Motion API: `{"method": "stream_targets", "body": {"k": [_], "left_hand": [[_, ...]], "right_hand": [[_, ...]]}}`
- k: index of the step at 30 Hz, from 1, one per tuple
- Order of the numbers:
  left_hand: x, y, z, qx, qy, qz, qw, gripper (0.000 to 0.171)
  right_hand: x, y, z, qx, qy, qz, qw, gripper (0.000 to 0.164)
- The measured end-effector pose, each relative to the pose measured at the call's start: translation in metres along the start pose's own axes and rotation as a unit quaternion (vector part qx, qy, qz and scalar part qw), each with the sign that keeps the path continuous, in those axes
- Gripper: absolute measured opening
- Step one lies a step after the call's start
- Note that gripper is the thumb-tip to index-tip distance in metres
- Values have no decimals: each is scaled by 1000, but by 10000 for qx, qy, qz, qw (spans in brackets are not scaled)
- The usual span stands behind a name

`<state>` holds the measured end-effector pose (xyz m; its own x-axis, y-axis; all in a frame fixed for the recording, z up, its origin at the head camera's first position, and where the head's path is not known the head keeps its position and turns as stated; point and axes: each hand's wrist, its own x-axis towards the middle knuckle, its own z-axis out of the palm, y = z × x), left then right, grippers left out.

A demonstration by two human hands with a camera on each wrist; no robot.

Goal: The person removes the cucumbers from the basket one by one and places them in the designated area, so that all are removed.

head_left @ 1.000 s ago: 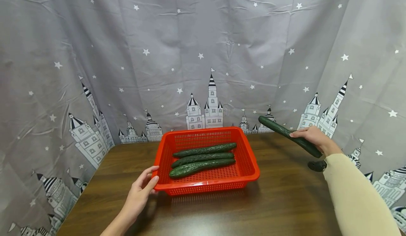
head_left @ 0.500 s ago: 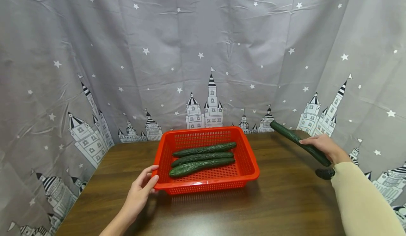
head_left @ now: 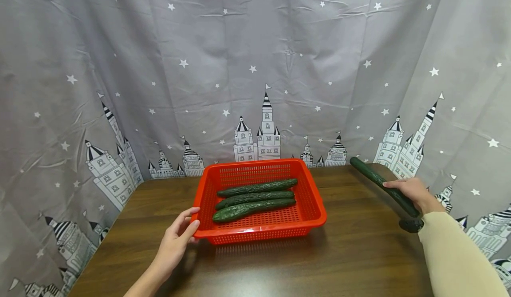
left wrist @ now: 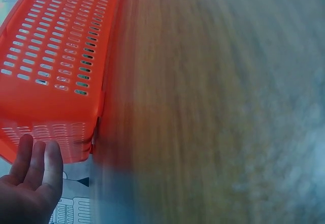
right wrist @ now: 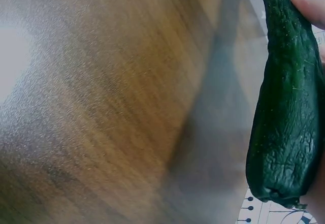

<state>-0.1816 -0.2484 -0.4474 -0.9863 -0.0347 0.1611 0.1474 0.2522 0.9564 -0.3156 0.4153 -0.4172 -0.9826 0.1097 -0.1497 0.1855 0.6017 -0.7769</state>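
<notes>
At the right end of the table my right hand (head_left: 415, 192) grips a long dark green cucumber (head_left: 369, 174). The cucumber slants, its far end pointing back and left. In the right wrist view the wrinkled near end of that cucumber (right wrist: 287, 132) shows large, with the thumb (right wrist: 311, 8) along it. A red plastic basket (head_left: 261, 231) with slotted walls stands mid-table. Three cucumbers (head_left: 253, 210) lie side by side in it. My left hand (head_left: 175, 239) holds the basket's left front corner, thumb at the rim. In the left wrist view its fingers (left wrist: 38, 163) are at the slotted wall.
The brown wooden table (head_left: 263, 270) reaches back to a grey curtain (head_left: 255, 75) printed with castles and stars. The curtain also hangs along both sides. A black wrist strap piece (head_left: 411, 225) sits under the right sleeve cuff.
My right hand has moved right and down with the cucumber, lowering it toward the table's right end. The left hand and the basket have stayed in place.
</notes>
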Motion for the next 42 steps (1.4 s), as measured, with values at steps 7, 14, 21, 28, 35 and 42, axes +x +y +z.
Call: {"method": "stream_targets", "body": {"k": [7, 14, 21, 28, 35, 42], "left_hand": [[-1, 0, 0, 72, -57, 109, 9999, 40], [0, 0, 0, 108, -60, 49, 9999, 40], [-1, 0, 1, 63, -59, 123, 9999, 40], [0, 0, 1, 115, -34, 111, 9999, 40], [-1, 2, 1, 57, 0, 107, 9999, 40], [-2, 1, 2, 58, 42, 39, 10000, 39]], "right_hand": [[1, 11, 4, 19, 217, -62, 9997, 54], [3, 16, 9, -121, 502, -51, 9987, 53], [2, 17, 13, -337, 596, 64, 9976, 58], [2, 19, 15, -500, 592, -6, 9970, 55], [5, 23, 18, -579, 697, -144, 9958, 55], [5, 28, 23, -690, 699, -269, 9948, 55]]}}
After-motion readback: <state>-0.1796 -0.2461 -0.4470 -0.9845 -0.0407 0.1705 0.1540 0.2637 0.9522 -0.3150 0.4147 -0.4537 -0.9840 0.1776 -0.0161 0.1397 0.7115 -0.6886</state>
